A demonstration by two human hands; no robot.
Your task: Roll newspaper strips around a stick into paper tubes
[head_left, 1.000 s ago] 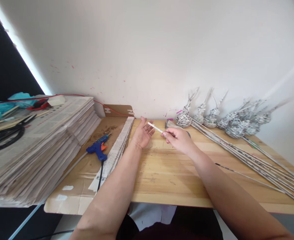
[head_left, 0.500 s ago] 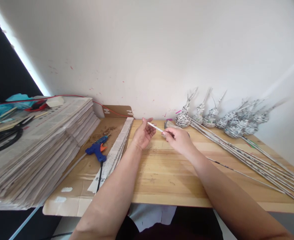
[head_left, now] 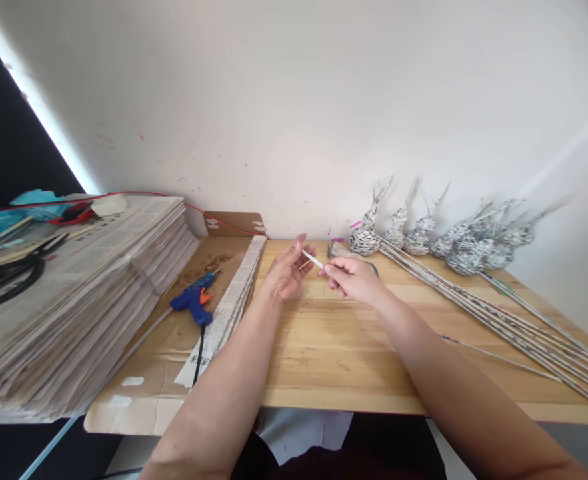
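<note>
- Head view: a thin white paper stick (head_left: 314,260) is up above the wooden table (head_left: 334,367), in the gap between the two hands.
- The right hand (head_left: 351,278) pinches it, with the thumb on top and the fingers curled below.
- The stick pokes out past those fingertips and slants up to the left hand (head_left: 288,272).
- The left hand has its palm partly up and its fingers bent. The stick's tip is right by its thumb, but I can't tell if that hand is squeezing it.
- A thin paper piece (head_left: 499,358) shows beside the right arm; I can't tell if it's part of the same stick.
- Long paper sticks (head_left: 474,303) lie on the right, near woven paper shapes (head_left: 365,241) by the wall.
- On the left, a blue glue gun (head_left: 193,301) lies on brown cardboard (head_left: 159,360), between a big newspaper stack (head_left: 157,260) and newspaper strips (head_left: 234,293).
</note>
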